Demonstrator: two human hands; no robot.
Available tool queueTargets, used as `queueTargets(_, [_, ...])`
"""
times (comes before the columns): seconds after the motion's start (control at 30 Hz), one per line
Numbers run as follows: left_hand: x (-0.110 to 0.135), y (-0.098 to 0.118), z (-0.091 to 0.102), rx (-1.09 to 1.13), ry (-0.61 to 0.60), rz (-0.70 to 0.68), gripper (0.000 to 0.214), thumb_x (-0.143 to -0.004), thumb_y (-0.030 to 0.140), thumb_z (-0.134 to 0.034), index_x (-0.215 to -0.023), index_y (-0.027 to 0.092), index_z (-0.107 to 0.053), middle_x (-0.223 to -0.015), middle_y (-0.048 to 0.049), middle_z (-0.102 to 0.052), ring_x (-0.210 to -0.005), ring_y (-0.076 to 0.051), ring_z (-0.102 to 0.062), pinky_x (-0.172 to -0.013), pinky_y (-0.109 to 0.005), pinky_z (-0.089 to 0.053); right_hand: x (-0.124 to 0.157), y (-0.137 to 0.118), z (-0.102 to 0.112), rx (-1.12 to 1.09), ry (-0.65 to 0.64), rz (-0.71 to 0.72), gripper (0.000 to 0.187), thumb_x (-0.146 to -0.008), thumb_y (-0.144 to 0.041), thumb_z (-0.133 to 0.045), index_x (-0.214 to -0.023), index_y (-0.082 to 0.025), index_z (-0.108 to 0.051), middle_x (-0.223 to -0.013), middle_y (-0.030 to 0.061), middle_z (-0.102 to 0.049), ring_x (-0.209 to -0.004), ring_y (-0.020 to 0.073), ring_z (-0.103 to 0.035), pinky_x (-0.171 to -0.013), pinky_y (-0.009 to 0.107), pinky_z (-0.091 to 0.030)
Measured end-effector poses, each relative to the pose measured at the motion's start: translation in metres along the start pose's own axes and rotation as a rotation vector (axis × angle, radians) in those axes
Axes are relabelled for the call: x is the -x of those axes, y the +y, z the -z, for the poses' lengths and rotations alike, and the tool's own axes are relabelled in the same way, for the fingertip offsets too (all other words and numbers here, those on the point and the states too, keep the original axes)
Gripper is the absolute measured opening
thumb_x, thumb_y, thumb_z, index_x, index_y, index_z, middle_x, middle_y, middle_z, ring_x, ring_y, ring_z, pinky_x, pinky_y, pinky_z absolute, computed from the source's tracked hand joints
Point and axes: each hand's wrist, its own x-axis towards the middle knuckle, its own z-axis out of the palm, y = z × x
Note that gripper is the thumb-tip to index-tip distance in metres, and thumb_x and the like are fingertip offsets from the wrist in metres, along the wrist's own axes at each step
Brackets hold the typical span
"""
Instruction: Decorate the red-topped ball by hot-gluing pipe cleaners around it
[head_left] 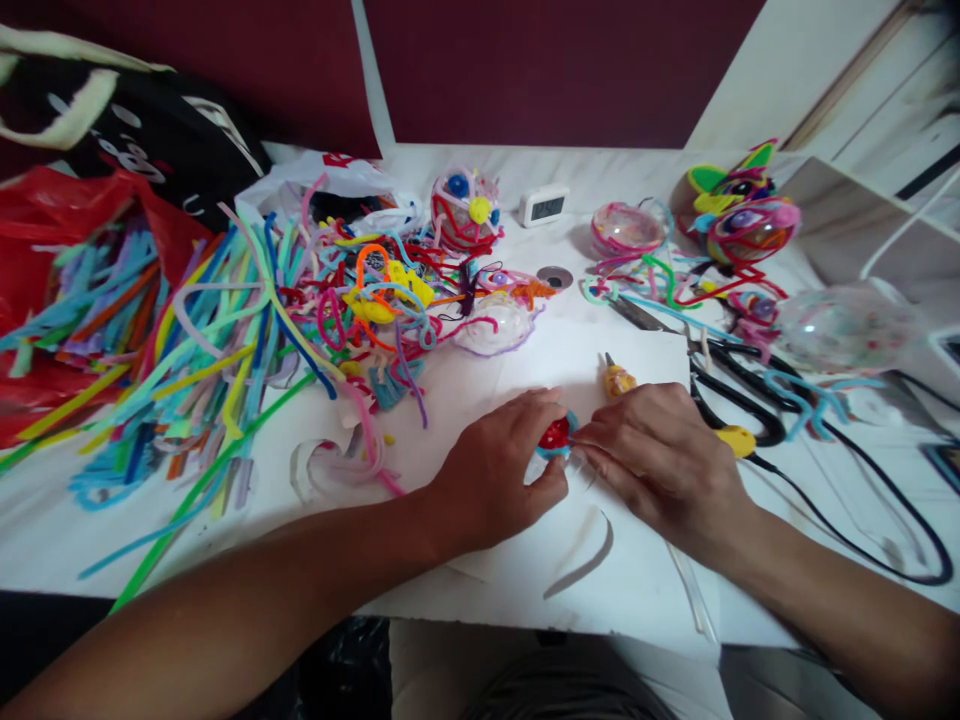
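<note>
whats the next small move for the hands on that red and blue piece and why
Probably press the light-blue edging gently against the red piece with the right hand: its fingertips are pinched together right at that edging, and the left hand holds the piece from the opposite side, which should steady it.

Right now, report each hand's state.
Left hand: closed, holding the blue-rimmed red piece.
Right hand: closed at that piece's edge; what it pinches cannot be told.
</note>
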Motion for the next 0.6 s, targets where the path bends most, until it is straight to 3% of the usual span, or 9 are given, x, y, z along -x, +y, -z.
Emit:
queueTargets(0.37, [0.001,-0.003,0.009,0.009,-0.125,-0.026,0.042,-0.083,0.014,-0.045,-0.124,0.012,-0.045,-0.139,-0.0164,-0.048,-0.132,-0.025,-0.044,-0.11,-0.044,-0.04,-0.002,0.004,0.004,0.135,-0.092,0.105,0.016,-0.089,-0.014,-0.058,-0.101,-0.024,-0.062,-0.097,0.0022,-0.071,-0.095,0.0223,-0.057,-0.076,0.041,-0.037])
queueTargets(0.6, [0.002,-0.007,0.014,0.035,-0.167,-0.06,0.041,-0.089,0.015,-0.043,-0.13,0.014,-0.041,-0.142,-0.0159,-0.044,-0.136,-0.023,-0.039,-0.111,-0.045,-0.038,-0.004,0.006,0.005,0.132,-0.093,0.149,0.013,-0.089,-0.014,-0.057,-0.1,-0.019,-0.063,-0.095,0.0028,-0.072,-0.096,0.0219,-0.056,-0.079,0.041,-0.038])
